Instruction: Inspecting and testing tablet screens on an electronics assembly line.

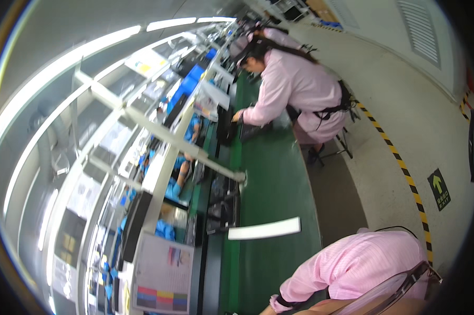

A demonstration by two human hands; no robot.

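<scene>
At the lower right, a pink-sleeved arm [321, 270] with a dark wristband reaches leftward over the green bench top [271, 191]. It appears to be my right arm. Only a sliver of my right hand [269, 311] shows at the lower edge; its fingers are cut off, so what it touches is hidden. My left hand is out of the picture. A long white strip [264, 229] lies across the bench, apart from the hand. Left of the strip sit black glossy parts [222, 214].
Further along the bench a seated co-worker [300, 84] in pink handles a black part [254, 131]. A white post [216, 167] slants down to the bench. Blue-sleeved workers [175, 189] sit opposite. A printed sheet [163, 275] stands at lower left. Striped tape [400, 160] marks the floor.
</scene>
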